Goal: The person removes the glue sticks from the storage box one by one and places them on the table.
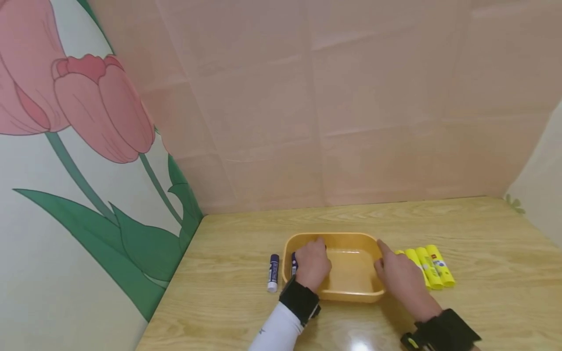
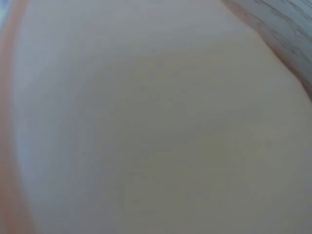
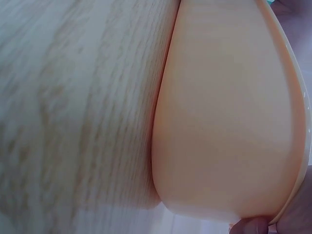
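A yellow-orange plastic basin (image 1: pixel 351 273) sits on the table. My left hand (image 1: pixel 313 263) reaches into its left half, fingers bent downward. A dark end shows beside those fingertips, seemingly of a glue stick in their grip, mostly hidden by the hand. Another dark blue glue stick (image 1: pixel 294 263) lies inside along the left wall, partly covered. Outside, left of the basin, is a dark blue glue stick with a white end (image 1: pixel 273 273). At the right rim, my right hand (image 1: pixel 401 275) holds the basin; its thumb (image 3: pixel 251 226) rests at the rim in the right wrist view.
Several yellow glue sticks (image 1: pixel 432 267) lie side by side just right of the basin, partly behind the right hand. The wood-grain table (image 1: pixel 219 292) meets a pink-covered wall (image 1: pixel 316 122) at the back and a tulip-patterned wall (image 1: pixel 110 253) on the left.
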A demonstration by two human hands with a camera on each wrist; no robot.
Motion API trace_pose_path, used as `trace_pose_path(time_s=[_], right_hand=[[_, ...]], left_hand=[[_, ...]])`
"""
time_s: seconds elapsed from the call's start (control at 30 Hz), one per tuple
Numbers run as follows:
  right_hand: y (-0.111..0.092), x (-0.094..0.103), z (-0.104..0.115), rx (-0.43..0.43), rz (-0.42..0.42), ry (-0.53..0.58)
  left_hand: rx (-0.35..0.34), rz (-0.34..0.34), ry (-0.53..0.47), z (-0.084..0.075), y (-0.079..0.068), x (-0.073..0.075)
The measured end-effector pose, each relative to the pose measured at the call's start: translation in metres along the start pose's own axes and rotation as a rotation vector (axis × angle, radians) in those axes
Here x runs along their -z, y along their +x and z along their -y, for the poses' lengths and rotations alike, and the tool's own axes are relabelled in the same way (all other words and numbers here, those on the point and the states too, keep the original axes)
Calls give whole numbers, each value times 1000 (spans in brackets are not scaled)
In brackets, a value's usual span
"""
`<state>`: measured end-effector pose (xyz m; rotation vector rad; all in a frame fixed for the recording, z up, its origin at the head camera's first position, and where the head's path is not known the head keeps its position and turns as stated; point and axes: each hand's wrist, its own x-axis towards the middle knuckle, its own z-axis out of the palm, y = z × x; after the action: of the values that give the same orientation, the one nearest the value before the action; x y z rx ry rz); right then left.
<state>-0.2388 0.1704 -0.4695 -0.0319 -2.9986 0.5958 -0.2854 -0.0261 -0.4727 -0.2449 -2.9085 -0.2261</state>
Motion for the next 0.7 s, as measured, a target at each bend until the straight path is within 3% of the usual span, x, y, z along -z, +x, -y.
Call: trace_pose_path(time_s=[0.4,0.7], right_hand=[[1,-1,0,4,8,0],[1,-2,-1,3,-8,-10]], left_hand=[[11,-11,-110,4,-8,17],[44,79,-209,5,-7,36]])
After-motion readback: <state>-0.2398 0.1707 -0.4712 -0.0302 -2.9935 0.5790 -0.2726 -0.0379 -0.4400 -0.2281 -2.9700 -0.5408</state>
